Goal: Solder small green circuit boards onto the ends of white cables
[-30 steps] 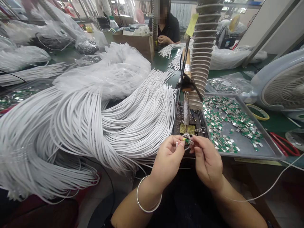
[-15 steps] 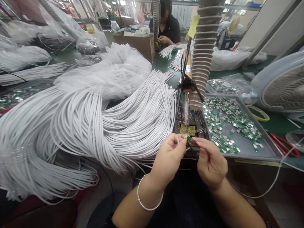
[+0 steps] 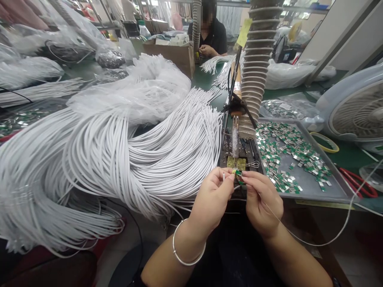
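Observation:
My left hand (image 3: 212, 199) is closed in a pinch around a small green circuit board (image 3: 238, 172). A white cable end (image 3: 224, 176) pokes up between its fingers. My right hand (image 3: 265, 201) is also closed, its fingertips right beside the board, with thin solder wire (image 3: 321, 244) running across the palm and off to the right. Just above the fingertips, a soldering iron (image 3: 235, 139) is fixed tip down over a yellow sponge (image 3: 231, 162). Fingers hide most of the board and the joint at the tip.
A large bundle of white cables (image 3: 167, 159) lies left, partly under plastic. To the right are a grey tray (image 3: 308, 191) of small boards, a fan (image 3: 368, 107) and red-handled pliers (image 3: 356, 183). A ribbed duct (image 3: 257, 67) hangs behind the iron. A person (image 3: 212, 36) sits opposite.
My right hand has shifted slightly left and up, closer to the board. The solder wire now shows across its palm. My left hand has barely moved.

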Demonstrator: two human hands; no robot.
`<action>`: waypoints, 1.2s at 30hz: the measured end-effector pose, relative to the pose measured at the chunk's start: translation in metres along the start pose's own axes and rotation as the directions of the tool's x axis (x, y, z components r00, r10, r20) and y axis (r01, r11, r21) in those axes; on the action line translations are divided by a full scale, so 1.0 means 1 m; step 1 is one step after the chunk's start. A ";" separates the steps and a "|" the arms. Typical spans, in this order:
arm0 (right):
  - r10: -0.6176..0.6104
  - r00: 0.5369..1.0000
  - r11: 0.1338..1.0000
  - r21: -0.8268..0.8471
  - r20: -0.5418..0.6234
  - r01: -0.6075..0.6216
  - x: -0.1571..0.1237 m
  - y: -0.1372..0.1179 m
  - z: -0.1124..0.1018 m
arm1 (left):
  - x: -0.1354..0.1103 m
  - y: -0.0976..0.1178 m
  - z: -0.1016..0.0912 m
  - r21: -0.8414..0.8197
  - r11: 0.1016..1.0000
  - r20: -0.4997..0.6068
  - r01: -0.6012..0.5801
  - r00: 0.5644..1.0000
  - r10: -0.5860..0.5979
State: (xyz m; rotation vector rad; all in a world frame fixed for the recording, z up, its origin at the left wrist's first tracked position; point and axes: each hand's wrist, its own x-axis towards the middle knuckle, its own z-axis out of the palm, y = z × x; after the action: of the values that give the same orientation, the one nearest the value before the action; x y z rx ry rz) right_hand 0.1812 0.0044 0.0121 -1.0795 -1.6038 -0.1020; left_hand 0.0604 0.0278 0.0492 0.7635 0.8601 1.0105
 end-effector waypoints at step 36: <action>-0.036 0.999 0.996 -0.085 -0.040 0.032 0.009 -0.001 0.007 | 0.005 0.010 0.003 -0.016 0.999 0.010 -0.034 0.999 0.034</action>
State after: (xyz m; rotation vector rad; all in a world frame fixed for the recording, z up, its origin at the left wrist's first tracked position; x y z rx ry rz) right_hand 0.1760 0.0134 0.0173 -1.1079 -1.5926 -0.2155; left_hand 0.0610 0.0354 0.0576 0.7720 0.8319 1.0416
